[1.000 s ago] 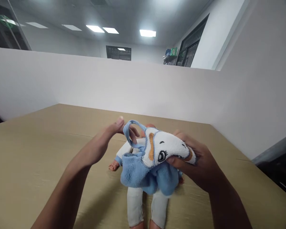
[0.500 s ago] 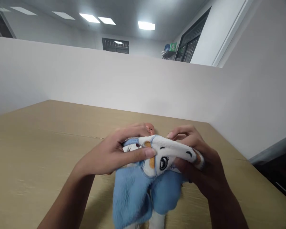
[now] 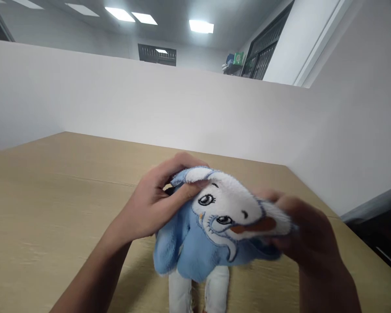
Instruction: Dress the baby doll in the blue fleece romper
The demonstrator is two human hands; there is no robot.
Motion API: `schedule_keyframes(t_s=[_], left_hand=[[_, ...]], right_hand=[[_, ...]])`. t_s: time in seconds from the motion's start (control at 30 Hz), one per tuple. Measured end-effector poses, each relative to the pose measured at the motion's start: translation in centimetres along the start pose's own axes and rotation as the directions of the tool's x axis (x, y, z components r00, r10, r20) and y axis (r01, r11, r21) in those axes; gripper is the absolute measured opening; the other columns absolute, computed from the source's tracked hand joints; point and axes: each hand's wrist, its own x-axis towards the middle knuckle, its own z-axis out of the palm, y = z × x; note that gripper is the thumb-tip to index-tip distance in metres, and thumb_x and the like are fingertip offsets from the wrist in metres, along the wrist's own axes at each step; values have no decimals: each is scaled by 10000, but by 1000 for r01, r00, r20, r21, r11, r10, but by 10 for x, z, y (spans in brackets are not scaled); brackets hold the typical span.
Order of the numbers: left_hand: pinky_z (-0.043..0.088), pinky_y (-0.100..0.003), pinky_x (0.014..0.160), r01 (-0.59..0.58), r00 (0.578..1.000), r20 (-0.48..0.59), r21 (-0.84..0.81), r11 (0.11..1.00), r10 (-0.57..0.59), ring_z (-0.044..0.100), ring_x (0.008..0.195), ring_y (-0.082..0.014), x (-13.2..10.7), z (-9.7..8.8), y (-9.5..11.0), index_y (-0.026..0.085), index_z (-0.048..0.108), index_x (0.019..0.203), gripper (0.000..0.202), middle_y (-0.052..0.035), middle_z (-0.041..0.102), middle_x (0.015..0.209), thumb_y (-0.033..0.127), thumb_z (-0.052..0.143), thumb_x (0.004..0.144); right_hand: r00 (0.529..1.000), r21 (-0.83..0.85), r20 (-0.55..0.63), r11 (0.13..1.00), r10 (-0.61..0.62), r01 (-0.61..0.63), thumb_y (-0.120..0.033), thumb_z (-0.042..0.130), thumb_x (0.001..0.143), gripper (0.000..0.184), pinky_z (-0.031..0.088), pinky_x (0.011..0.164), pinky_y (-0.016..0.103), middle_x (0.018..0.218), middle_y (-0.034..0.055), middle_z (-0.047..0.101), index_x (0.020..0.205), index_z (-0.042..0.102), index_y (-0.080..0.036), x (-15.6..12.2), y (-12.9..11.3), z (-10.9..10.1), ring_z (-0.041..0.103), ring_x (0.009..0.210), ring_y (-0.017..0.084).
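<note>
Holding a soft garment [image 3: 198, 254] bunched over the doll [image 3: 179, 289], hiding all of the doll but two legs. Looks like short-pile plush, mostly light blue, bulging into rounded folds along the lower edge. Bears a white fleecy face [image 3: 233, 195] outlined in blue stitching: two black embroidered eyes with lashes, a small dark curved mark nearer the right end, an orange-brown patch below that, and a white curl hanging above the doll's legs.

Gripping with the left hand [image 3: 153, 202], above and left of the doll's legs: thumb laid across the white face just above one eye, other fingers curled over behind the top edge. Clamped on cloth at the tips, with a dark gap left nearer the palm. Gripping also with the right hand [image 3: 308, 232], out to the right of the doll, wrapped on the narrow white end of the garment. Blurred there; cannot tell the exact set of single fingers.

Lying under the garment, the doll's legs: clad in white cloth, side by side, slightly apart, pointing toward the camera. Resting on a tan bench [image 3: 68, 187], faintly grained, seamed left of the doll. Rising beyond the doll: a plain, smooth white partition [image 3: 182, 108]. Farther beyond: bright rectangular ceiling lights [image 3: 201, 26].
</note>
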Motion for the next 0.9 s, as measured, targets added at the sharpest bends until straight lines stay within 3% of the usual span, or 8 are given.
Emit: schedule_keyframes(t_s=[0.1, 0.2, 0.33, 0.47, 0.57, 0.7, 0.8, 0.9], left_hand=[[538, -300, 777, 24, 1000, -9, 33, 999, -23, 669, 853, -167, 1, 2, -1, 249, 751, 1062, 105, -28, 735, 976, 336, 700, 1035], [525, -285, 741, -31, 999, -23, -23, 999, 31, 663, 836, -161, 0, 2, -4, 235, 752, 1072, 148, -38, 736, 979, 363, 683, 1044], [520, -271, 755, -3, 1000, -18, -16, 1000, 3, 642, 837, -156, -1, -2, -5, 230, 743, 1113, 215, -42, 727, 1006, 422, 671, 1048], [490, -249, 706, 196, 973, 111, 78, 977, -204, 610, 807, -155, 1, -16, -3, 208, 699, 976, 284, -16, 670, 893, 468, 624, 1065], [465, -233, 659, 268, 916, 268, 145, 952, -299, 587, 787, -151, 3, -24, -2, 207, 678, 916, 292, 4, 642, 855, 463, 643, 1052], [463, -238, 649, 243, 903, 348, 70, 967, -252, 579, 763, -144, 4, -16, -1, 217, 697, 980, 249, 7, 649, 870, 448, 643, 1053], [481, -227, 731, 181, 931, 330, -41, 983, -157, 603, 821, -131, 6, 0, -3, 205, 691, 998, 256, -4, 668, 938, 418, 586, 1093], [495, -208, 798, 186, 936, 317, -76, 980, -153, 628, 889, -125, 5, 7, -9, 207, 676, 1002, 246, -2, 677, 986, 397, 563, 1108]], right_hand=[[985, 214, -1, 962, 171, -167, -352, 626, 1066, 111, 511, 561, 237, 903, 1, 760, 1170, 645, -319, -6, -1, 3, 673, 680, 153], [937, 103, 167, 940, 306, -325, -436, 785, 953, 368, 492, 571, 221, 918, 18, 731, 1252, 650, -270, -4, 7, -1, 668, 739, 159], [924, -119, 329, 979, 195, -164, -327, 938, 799, 308, 508, 605, 213, 842, -12, 682, 1041, 769, -237, 4, 10, -4, 607, 697, 131], [988, -111, 141, 992, 69, -53, -312, 857, 887, 276, 616, 816, 310, 1093, 40, 761, 1156, 800, -341, -1, -1, -8, 734, 928, 225], [988, -29, 82, 991, 129, -127, -404, 788, 939, 233, 636, 814, 321, 1079, 45, 780, 1160, 794, -331, -7, 1, -17, 757, 924, 245], [865, -133, 379, 944, 329, -301, -347, 886, 846, 416, 642, 877, 308, 1031, 39, 800, 1232, 763, -254, 0, 24, -17, 752, 930, 228], [744, -102, 589, 942, 317, -320, -370, 946, 754, 472, 616, 1038, 369, 1063, 23, 812, 1184, 794, -250, 12, 40, -4, 759, 1037, 250], [775, -74, 573, 959, 265, -273, -332, 930, 760, 433, 642, 983, 347, 1049, 1, 817, 1172, 812, -273, 17, 48, 10, 777, 972, 229]])
